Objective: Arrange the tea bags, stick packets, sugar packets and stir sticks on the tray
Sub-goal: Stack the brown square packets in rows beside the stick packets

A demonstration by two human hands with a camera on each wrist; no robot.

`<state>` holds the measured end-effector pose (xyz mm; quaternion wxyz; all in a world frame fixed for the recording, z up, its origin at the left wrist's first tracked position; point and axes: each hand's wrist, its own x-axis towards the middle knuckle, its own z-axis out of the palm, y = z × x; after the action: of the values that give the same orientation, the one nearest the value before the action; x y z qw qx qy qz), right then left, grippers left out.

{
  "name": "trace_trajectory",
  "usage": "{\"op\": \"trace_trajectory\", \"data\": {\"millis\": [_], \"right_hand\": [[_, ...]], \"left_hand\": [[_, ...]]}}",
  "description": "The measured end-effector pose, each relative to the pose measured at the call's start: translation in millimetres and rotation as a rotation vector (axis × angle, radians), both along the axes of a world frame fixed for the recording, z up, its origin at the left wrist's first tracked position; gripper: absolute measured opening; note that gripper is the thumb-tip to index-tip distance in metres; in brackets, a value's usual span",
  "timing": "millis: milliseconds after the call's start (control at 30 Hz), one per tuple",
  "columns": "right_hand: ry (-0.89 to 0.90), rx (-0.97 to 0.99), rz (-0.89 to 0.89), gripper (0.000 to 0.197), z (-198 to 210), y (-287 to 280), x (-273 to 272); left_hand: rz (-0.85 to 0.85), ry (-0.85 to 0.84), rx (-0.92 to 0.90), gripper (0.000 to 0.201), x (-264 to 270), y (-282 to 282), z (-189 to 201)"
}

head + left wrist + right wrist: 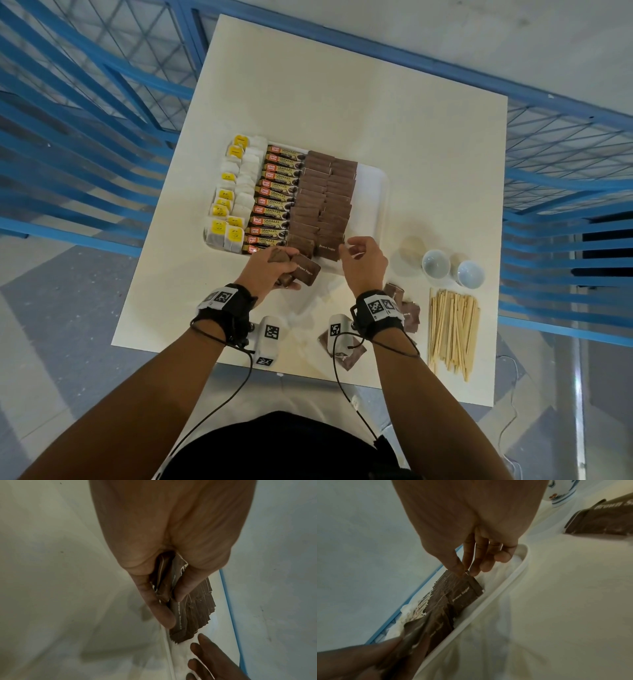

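A white tray [381, 192] holds columns of tea bags [233, 205], stick packets [277, 198] and brown sugar packets [325, 192]. At its near edge, my left hand [270, 270] grips a small bunch of sugar packets [306, 272]; the left wrist view shows them pressed between thumb and fingers [165, 584]. My right hand [359, 257] pinches the corner of the nearest sugar packet [462, 592] in the right column, thumb against forefinger [465, 573]. That packet lies against the tray rim [505, 586]. Wooden stir sticks [452, 329] lie in a pile on the table at the right.
Two small white cups [435, 263] [471, 274] stand right of the tray. Loose sugar packets lie by my right wrist [409, 313] and under it [346, 353]. Blue metal railing surrounds the white table [342, 102].
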<state>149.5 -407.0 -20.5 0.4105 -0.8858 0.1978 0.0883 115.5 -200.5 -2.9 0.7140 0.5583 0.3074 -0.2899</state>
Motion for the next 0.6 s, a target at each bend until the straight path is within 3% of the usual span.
{"op": "trace_trajectory", "data": {"millis": [100,200,267,367,600], "right_hand": [[-0.019,0.039,0.135,0.009,4.8,3.6,-3.0],[0.092,0.102,0.339,0.018,6.1,7.6,-4.5],[0.141,0.119,0.402,0.01,4.7,8.9,-4.8],[0.124,0.128,0.42,0.007,5.6,8.3,-5.6],[0.128,0.177,0.358,0.012,6.9,9.2,-14.2]], "left_hand": [[0.043,-0.007,-0.016,0.032,-0.4,-3.3,1.4],[0.065,-0.016,-0.02,0.034,-0.6,-5.6,1.2],[0.062,-0.02,-0.013,0.03,-0.9,-6.8,1.7],[0.067,-0.019,0.03,0.019,-1.4,-9.1,3.8],[0.092,-0.012,0.077,0.015,-2.0,-15.3,2.5]]}}
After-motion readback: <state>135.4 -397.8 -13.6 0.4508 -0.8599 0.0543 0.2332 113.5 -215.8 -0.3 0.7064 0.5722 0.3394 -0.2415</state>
